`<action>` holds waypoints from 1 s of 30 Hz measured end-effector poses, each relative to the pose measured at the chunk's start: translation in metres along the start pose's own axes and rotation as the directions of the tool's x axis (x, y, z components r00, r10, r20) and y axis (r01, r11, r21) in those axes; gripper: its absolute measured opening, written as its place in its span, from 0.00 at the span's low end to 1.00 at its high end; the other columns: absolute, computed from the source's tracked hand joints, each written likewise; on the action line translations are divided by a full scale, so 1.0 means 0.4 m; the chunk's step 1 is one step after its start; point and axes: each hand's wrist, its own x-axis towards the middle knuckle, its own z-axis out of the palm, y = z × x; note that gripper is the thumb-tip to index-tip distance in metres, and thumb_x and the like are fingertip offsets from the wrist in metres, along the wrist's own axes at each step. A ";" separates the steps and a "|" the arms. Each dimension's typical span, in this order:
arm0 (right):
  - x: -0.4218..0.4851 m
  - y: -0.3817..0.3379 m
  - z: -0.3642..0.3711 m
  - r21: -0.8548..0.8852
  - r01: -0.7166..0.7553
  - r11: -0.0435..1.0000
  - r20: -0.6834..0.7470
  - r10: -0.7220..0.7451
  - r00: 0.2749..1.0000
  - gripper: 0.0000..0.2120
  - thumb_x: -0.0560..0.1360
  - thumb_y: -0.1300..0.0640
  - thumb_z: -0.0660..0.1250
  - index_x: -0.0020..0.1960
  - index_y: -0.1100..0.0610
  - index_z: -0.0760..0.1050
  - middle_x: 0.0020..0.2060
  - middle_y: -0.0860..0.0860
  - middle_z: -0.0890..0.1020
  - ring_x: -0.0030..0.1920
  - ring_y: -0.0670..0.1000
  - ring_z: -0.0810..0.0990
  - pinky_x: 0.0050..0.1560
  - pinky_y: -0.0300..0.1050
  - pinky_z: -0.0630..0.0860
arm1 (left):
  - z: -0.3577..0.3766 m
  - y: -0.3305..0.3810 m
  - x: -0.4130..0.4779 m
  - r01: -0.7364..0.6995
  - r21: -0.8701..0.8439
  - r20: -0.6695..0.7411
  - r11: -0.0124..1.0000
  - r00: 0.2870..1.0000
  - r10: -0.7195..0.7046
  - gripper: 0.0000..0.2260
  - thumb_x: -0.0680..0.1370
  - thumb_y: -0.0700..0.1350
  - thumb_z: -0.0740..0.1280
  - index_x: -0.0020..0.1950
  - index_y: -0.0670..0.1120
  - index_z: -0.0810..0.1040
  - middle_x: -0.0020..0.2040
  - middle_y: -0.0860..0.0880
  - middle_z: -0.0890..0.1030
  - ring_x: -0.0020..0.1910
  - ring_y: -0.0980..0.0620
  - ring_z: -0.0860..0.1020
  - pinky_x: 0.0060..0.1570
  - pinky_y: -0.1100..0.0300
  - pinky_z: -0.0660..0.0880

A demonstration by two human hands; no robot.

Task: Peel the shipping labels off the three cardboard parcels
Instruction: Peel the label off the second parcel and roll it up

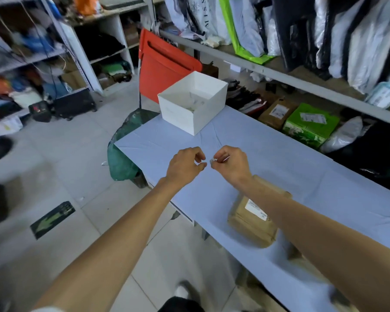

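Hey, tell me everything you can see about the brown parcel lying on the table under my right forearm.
The parcel is a brown box, cardboard by its look, with soft, slightly rounded edges. It lies flat on the pale blue table cover, close to the table's near edge. A white printed label sits on its top face, partly hidden by the right forearm crossing above it. The left hand and right hand are farther along, not touching it.

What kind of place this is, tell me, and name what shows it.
Likely a parcel storeroom: metal shelving packed with bagged goods, labelled cartons beneath it, and a cardboard parcel on the worktable.
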 end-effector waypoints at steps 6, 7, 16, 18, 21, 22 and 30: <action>0.079 -0.055 0.080 -0.067 0.014 0.998 0.056 -0.011 0.998 0.05 0.68 0.60 0.75 0.43 0.59 0.80 0.35 0.50 0.81 0.35 0.46 0.79 0.37 0.33 0.74 | -0.063 -0.085 0.076 0.007 0.042 0.035 0.999 0.999 -0.009 0.09 0.75 0.47 0.71 0.53 0.48 0.79 0.50 0.50 0.82 0.48 0.51 0.79 0.51 0.54 0.77; 0.098 -0.059 0.089 -0.081 0.011 0.997 0.063 -0.006 0.998 0.05 0.68 0.61 0.75 0.43 0.58 0.80 0.35 0.50 0.81 0.35 0.46 0.79 0.36 0.32 0.74 | -0.069 -0.099 0.093 0.015 0.050 0.040 0.999 0.999 -0.017 0.09 0.75 0.48 0.71 0.53 0.47 0.79 0.50 0.50 0.82 0.47 0.51 0.79 0.50 0.55 0.77; 0.402 -0.114 0.160 -0.135 0.048 0.990 0.072 -0.038 0.997 0.06 0.66 0.65 0.73 0.43 0.60 0.81 0.36 0.52 0.82 0.36 0.47 0.79 0.40 0.38 0.76 | -0.131 -0.184 0.373 0.050 0.148 0.084 0.988 0.994 -0.062 0.08 0.75 0.48 0.70 0.52 0.48 0.78 0.51 0.50 0.82 0.47 0.50 0.79 0.49 0.55 0.77; 0.488 -0.135 0.170 -0.152 0.062 0.986 0.045 -0.056 0.997 0.06 0.66 0.67 0.72 0.43 0.61 0.81 0.38 0.53 0.83 0.39 0.50 0.81 0.44 0.43 0.78 | -0.157 -0.192 0.447 0.050 0.154 0.095 0.987 0.993 -0.065 0.07 0.75 0.47 0.69 0.51 0.48 0.78 0.50 0.50 0.82 0.46 0.49 0.79 0.48 0.55 0.76; 0.625 -0.169 0.184 -0.270 0.002 0.963 0.027 0.006 1.000 0.09 0.67 0.68 0.69 0.47 0.63 0.81 0.44 0.55 0.84 0.48 0.55 0.81 0.49 0.45 0.77 | -0.205 -0.195 0.548 0.049 0.175 0.110 0.983 0.992 -0.069 0.05 0.75 0.46 0.69 0.49 0.48 0.78 0.49 0.50 0.81 0.46 0.48 0.79 0.47 0.55 0.76; 0.667 -0.180 0.186 -0.296 -0.036 0.955 0.005 0.039 0.999 0.10 0.69 0.68 0.68 0.50 0.63 0.80 0.47 0.56 0.83 0.51 0.56 0.80 0.51 0.45 0.77 | -0.219 -0.197 0.578 0.049 0.179 0.120 0.983 0.990 -0.071 0.05 0.75 0.46 0.68 0.49 0.48 0.78 0.49 0.50 0.81 0.47 0.48 0.79 0.47 0.55 0.76; 0.834 -0.224 0.198 -0.217 -0.116 0.969 -0.065 0.104 0.992 0.20 0.73 0.69 0.60 0.65 0.66 0.73 0.60 0.61 0.78 0.62 0.60 0.75 0.63 0.52 0.73 | -0.282 -0.202 0.752 0.011 0.191 0.157 0.982 0.987 -0.042 0.06 0.74 0.45 0.69 0.50 0.48 0.79 0.48 0.50 0.82 0.49 0.47 0.80 0.52 0.51 0.77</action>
